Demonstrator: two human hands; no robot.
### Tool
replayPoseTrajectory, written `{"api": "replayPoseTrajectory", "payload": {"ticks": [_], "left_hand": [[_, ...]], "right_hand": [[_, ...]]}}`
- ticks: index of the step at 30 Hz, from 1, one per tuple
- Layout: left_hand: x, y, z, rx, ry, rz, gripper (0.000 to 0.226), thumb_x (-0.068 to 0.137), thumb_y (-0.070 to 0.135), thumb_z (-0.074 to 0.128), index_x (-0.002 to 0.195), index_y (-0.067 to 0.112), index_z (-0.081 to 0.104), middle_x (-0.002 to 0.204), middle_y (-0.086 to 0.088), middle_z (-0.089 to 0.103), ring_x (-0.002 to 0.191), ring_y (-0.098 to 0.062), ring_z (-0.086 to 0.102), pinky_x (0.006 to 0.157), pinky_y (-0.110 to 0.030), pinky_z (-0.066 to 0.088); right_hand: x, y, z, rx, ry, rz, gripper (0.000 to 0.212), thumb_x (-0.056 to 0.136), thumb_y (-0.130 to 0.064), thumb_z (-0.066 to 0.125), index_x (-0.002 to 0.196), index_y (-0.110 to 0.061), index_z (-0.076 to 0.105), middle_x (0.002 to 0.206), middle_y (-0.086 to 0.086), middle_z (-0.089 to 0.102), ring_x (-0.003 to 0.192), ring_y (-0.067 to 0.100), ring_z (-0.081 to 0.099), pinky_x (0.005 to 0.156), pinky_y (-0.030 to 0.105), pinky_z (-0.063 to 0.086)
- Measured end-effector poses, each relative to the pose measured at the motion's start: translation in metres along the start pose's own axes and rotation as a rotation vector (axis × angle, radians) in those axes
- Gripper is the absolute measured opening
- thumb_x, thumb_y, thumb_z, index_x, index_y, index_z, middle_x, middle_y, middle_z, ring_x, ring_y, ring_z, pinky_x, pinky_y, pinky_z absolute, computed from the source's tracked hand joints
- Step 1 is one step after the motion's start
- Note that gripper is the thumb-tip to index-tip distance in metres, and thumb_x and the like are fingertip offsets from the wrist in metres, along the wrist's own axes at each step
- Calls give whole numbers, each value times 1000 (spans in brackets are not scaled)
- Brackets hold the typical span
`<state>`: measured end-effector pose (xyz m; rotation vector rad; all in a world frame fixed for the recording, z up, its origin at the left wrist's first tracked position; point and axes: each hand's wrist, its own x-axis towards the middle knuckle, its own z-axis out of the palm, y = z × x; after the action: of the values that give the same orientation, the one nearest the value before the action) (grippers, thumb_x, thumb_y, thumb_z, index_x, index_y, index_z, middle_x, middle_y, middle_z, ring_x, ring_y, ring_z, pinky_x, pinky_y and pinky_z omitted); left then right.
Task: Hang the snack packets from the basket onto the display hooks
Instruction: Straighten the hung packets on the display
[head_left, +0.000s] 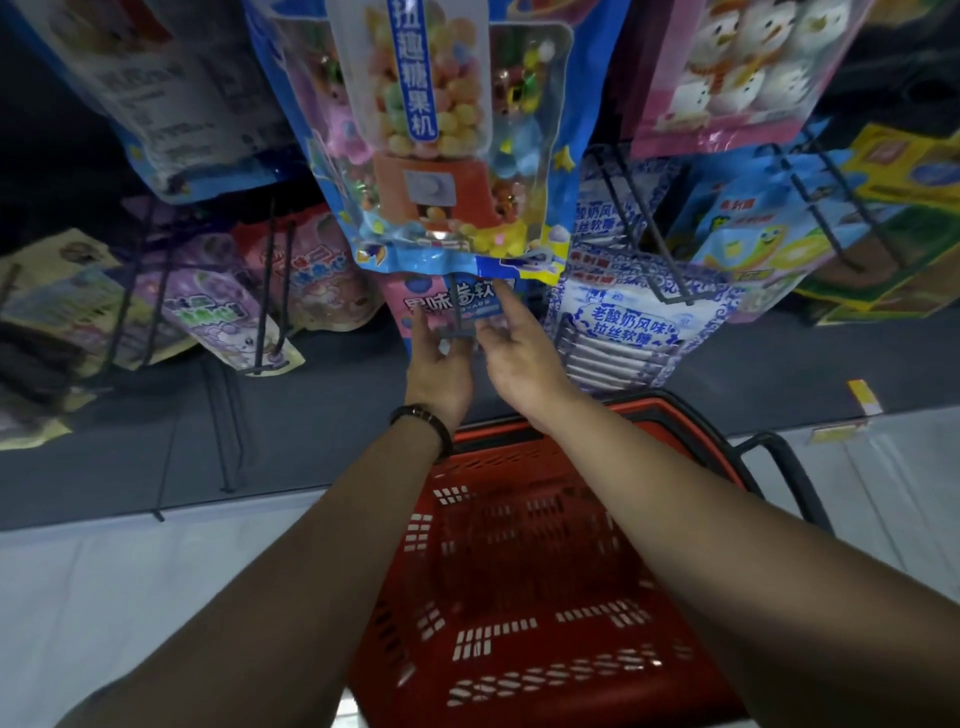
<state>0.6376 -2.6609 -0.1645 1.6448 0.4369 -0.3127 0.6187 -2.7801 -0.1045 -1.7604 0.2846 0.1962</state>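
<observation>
A pink and blue snack packet (447, 306) hangs low on the display, partly hidden under a big blue candy-machine packet (441, 145). My left hand (436, 364), with a dark watch at the wrist, reaches up to the pink packet's lower edge, fingers touching it. My right hand (519, 348) is beside it, fingers spread, fingertips on the packet's blue label. Whether either hand grips the packet is unclear. The red plastic basket (691, 431) stands on the floor below my arms, and no packets show inside it.
Black wire hooks (270, 291) stick out from the dark display panel. Purple and pink packets (218, 312) hang at left, blue-white packets (623, 317) at right, yellow-green ones (769, 249) further right. A pink marshmallow packet (737, 67) hangs above. Pale floor surrounds the basket.
</observation>
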Motion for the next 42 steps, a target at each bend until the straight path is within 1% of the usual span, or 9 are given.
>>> {"api": "replayPoseTrajectory", "payload": {"ticks": [3,8,14,19,23,28,35,39,42], "left_hand": [[6,6,-2,-3,5,12,86,75,52,67,148,71,25,159,0,55,139,-28,61,112,-61,51],[7,10,1,64,12,28,88,72,57,66,152,58,30,150,1,63,128,-28,69,102,-63,57],[-29,31,7,135,16,-19,94,75,55,69,160,40,31,141,2,66,122,-26,70,101,-56,59],[-88,40,30,178,-7,21,31,103,18,63,129,21,46,119,-5,69,109,-31,71,95,-51,62],[-118,23,47,329,-65,177,3,100,26,62,98,28,62,94,0,70,87,-24,70,80,-49,59],[-138,26,82,396,-196,291,27,103,16,67,123,32,59,112,4,67,92,-18,69,80,-35,55],[-130,37,120,329,-227,227,83,101,17,70,162,52,25,159,8,42,143,-31,55,111,-58,53],[-118,49,135,258,-236,176,92,103,2,64,169,42,14,173,-2,29,149,-29,49,114,-53,51],[-107,56,144,303,-247,197,96,103,3,64,170,42,7,177,-1,19,156,-30,39,115,-56,50]], "right_hand": [[7,-5,-3,-40,17,-28,59,111,-27,52,166,-25,32,163,8,46,150,25,47,125,46,37],[4,-4,-11,-89,-2,-58,58,111,-23,53,165,-25,35,148,10,60,134,24,59,108,34,45],[-26,-5,-37,-219,-154,-69,56,109,-29,55,163,-23,41,155,8,58,139,17,56,118,34,43],[-68,6,-76,-247,-274,-98,43,97,-10,67,139,-20,67,111,-8,78,103,6,73,100,28,56],[-93,24,-115,-161,-22,-106,17,97,-11,73,107,-23,79,92,-1,80,89,18,74,84,37,59],[-81,34,-165,-141,311,-40,17,100,-12,66,112,-22,71,99,-4,75,91,16,71,85,36,56],[-60,28,-171,-15,211,-29,40,101,-21,71,137,-30,59,122,-4,61,95,6,65,75,23,52],[-42,26,-165,-18,184,-44,50,101,-22,69,148,-33,54,145,3,57,125,20,64,107,46,53],[-31,22,-166,14,156,-39,63,103,-18,67,160,-30,45,165,-2,43,153,20,40,124,40,39]]}}
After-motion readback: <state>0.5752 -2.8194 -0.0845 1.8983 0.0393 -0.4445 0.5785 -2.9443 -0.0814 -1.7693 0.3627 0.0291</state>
